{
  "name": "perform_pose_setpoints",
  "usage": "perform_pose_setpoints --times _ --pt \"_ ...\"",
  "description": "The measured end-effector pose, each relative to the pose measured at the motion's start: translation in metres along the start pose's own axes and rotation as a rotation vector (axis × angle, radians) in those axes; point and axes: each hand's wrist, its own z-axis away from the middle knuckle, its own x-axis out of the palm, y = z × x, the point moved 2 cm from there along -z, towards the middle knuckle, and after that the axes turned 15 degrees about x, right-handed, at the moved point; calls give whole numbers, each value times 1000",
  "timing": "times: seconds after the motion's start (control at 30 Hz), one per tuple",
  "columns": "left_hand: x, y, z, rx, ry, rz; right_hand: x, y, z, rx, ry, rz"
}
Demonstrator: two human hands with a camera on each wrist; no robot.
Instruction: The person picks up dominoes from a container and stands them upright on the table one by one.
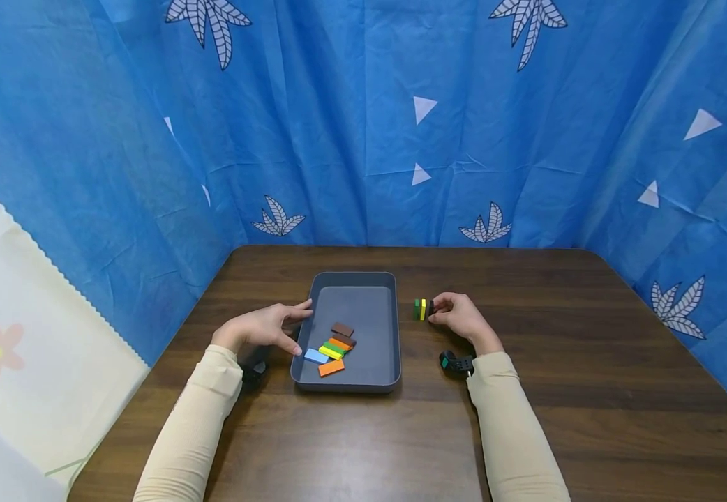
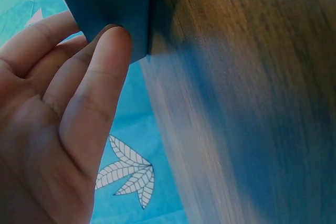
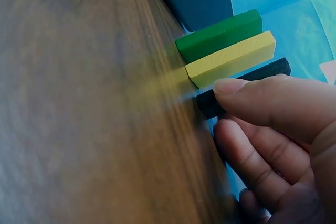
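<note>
A shallow dark grey tray (image 1: 352, 304) lies on the table with its left side by my left hand (image 1: 269, 325). That hand's fingers and thumb are spread, extended and touching the tray's outer wall (image 2: 113, 3). To the right of the tray, a green domino block (image 1: 416, 309) and a yellow domino block (image 1: 423, 309) stand upright, side by side with a narrow gap. My right hand (image 1: 460, 317) pinches a black domino block (image 3: 268, 70) between thumb and fingers, just right of the yellow one. It stands upright, roughly parallel to the other two.
Inside the tray's near left part lie several loose blocks: a light blue block (image 1: 316, 356), an orange block (image 1: 331, 368), a brown block (image 1: 342, 328) and a small overlapping pile. A black strap device (image 1: 458, 363) is at my right wrist. Blue curtains (image 1: 363, 139) hang behind the table.
</note>
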Motion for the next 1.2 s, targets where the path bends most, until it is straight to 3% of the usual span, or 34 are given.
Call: perform_pose_setpoints --times 0.47,0.83,1.2 --pt "-1 0 0 -4 8 4 0 -2 0 -15 -22 11" --pt "-1 2 0 3 1 -8 1 1 -2 17 -27 11" --pt "-1 0 -1 -6 -1 -30 -7 -1 4 58 -85 21"
